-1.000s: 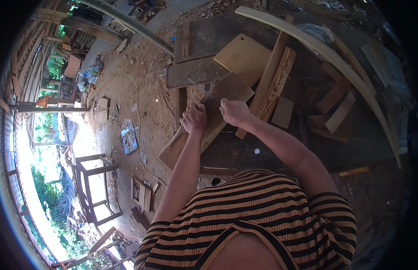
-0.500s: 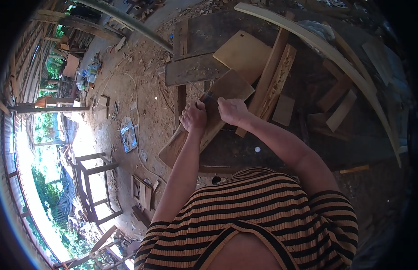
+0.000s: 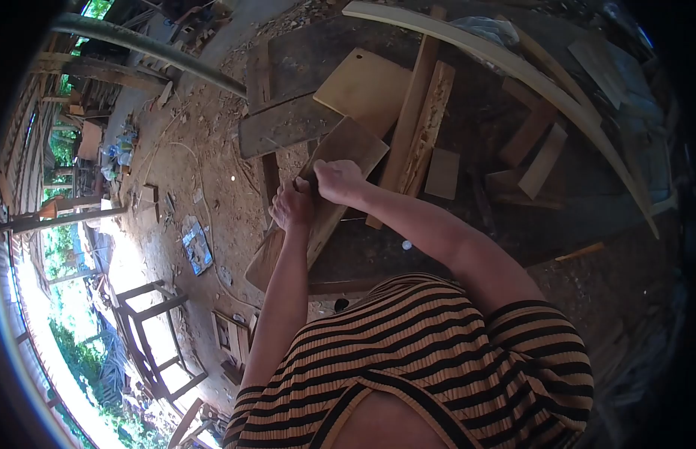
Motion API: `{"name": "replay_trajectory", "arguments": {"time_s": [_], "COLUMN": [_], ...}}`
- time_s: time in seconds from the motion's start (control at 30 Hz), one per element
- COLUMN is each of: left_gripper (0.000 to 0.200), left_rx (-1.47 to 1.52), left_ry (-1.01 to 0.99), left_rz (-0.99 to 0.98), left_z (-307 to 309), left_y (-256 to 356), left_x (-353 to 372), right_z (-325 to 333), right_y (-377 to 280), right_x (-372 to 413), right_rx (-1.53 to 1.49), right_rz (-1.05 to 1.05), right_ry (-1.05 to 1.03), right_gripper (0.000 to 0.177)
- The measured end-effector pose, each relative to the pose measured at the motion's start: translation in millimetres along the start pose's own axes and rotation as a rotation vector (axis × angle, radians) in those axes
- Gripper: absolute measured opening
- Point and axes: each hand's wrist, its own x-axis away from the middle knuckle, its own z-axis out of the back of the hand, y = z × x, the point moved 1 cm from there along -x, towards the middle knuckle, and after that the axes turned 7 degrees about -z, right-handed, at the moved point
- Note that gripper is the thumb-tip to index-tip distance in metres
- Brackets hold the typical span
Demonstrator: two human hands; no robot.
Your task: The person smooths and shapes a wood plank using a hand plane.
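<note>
A long, thick wooden plank (image 3: 353, 147) lies slantwise on the dark bench, its near left end (image 3: 264, 262) close to the bench's edge. My left hand (image 3: 292, 206) is closed at the plank's left side, knuckles up. Right beside it, my right hand (image 3: 339, 182) makes a fist over the plank's upper face. Both seem to grip a small dark tool between them, but the fingers cover it and its kind cannot be made out.
A pale board with a hole (image 3: 363, 81) lies beyond the plank. To the right are wood strips (image 3: 426, 123), a small block (image 3: 442, 173) and a long curved strip (image 3: 505, 60). A wooden frame (image 3: 157, 329) stands on the littered floor at left.
The whole view has shifted, so the bench appears further left. My hands have come closer together on the plank, and the dark tool between them is now more hidden.
</note>
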Motion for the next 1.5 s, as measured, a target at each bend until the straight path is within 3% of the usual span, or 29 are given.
{"name": "replay_trajectory", "arguments": {"time_s": [0.07, 0.17, 0.3, 0.4, 0.47, 0.57, 0.73, 0.9, 0.97, 1.1, 1.23, 1.3, 1.33, 1.43, 1.5], "left_gripper": [0.043, 0.045, 0.041, 0.039, 0.041, 0.046, 0.045, 0.044, 0.046, 0.045, 0.045, 0.045, 0.045, 0.045, 0.045], "left_rx": [0.008, 0.023, 0.001, -0.015, -0.047, 0.0, -0.015, 0.01, 0.005, 0.02, 0.0, -0.009, -0.009, 0.012, 0.031], "left_ry": [-0.01, -0.047, 0.03, 0.106, 0.161, 0.091, 0.154, 0.228, 0.121, 0.116, 0.132, 0.111, 0.139, 0.13, 0.118], "left_rz": [0.004, 0.002, -0.012, -0.058, -0.087, -0.046, -0.057, -0.05, -0.037, -0.021, -0.026, -0.032, -0.037, -0.025, -0.019], "left_z": [3.6, 6.6, 3.3, 0.3, -3.0, -2.5, -6.2, -2.1, 1.9, 6.2, 6.6, 3.2, 3.8, 6.8, 9.0], "left_y": [0.0, 8.5, 5.7, 5.5, 2.2, 1.0, -1.0, 4.7, 3.6, 4.1, 3.2, 1.3, 1.9, 2.0, 1.5], "left_x": [-0.4, 2.8, 4.1, 5.6, 4.8, 4.1, 3.0, 7.6, 7.2, 10.6, 6.6, 8.8, 9.1, 8.8, 9.9], "right_z": [-16.6, -20.8, 51.3, 110.7, 129.3, 156.8, 194.3, 217.5, 219.5, 208.9, 192.0, 183.5, 185.8, 212.9, 260.0], "right_y": [-1.0, 3.4, -19.4, -23.1, 10.2, 75.4, 146.1, 184.0, 199.5, 212.6, 202.8, 197.1, 189.9, 149.5, 85.7], "right_x": [-14.0, -12.1, 35.8, 72.3, 96.1, 148.9, 221.8, 234.7, 228.7, 207.6, 175.9, 166.6, 165.6, 174.4, 189.6], "right_rx": [-0.178, -0.145, -0.132, -0.309, -0.322, -0.146, 0.026, 0.256, 0.281, 0.26, -0.042, -0.318, -0.314, -0.109, -0.414], "right_rz": [-0.012, -0.025, 0.041, 0.0, 0.0, -0.176, -0.545, -0.686, -0.787, -0.734, -0.651, -0.729, -0.738, -0.428, -0.305], "right_ry": [0.153, 0.122, 0.077, 0.191, 0.341, 0.417, 0.61, 0.571, 0.451, 0.474, 0.504, 0.329, 0.321, 0.307, 0.247], "right_gripper": [0.007, 0.008, 0.012, 0.019, 0.018, 0.02, 0.022, 0.027, 0.033, 0.044, 0.06, 0.077, 0.077, 0.059, 0.036]}}
